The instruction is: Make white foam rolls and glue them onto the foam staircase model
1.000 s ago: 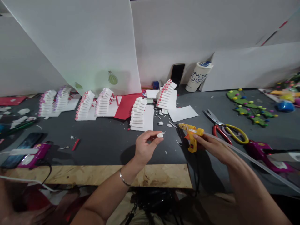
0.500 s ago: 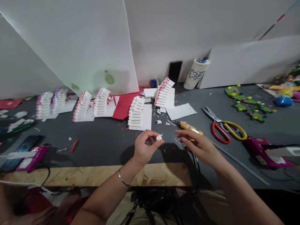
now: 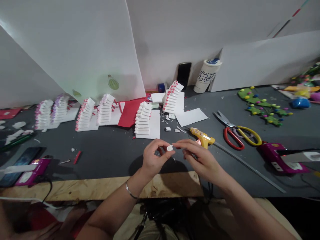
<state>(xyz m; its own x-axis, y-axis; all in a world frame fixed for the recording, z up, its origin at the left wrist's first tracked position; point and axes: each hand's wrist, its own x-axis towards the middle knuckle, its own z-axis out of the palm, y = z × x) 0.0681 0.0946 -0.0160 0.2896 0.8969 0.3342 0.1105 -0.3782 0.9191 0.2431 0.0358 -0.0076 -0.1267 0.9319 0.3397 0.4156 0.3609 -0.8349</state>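
Pinching a small, smooth-looking, rounded white piece (image 3: 170, 148) between thumb and fingers above the matte dark-grey tabletop (image 3: 110, 151), the left hand (image 3: 155, 156) is nearly closed, while the right hand (image 3: 202, 159), loosely curled, its hold unclear, points fingertips at it near a glossy yellow plastic glue gun (image 3: 206, 141).

Left hand (image 3: 153, 157): closed in a pinch
Right hand (image 3: 203, 161): forefinger (image 3: 183, 143) extended toward the left hand
Forearms (image 3: 111, 206): angled inward
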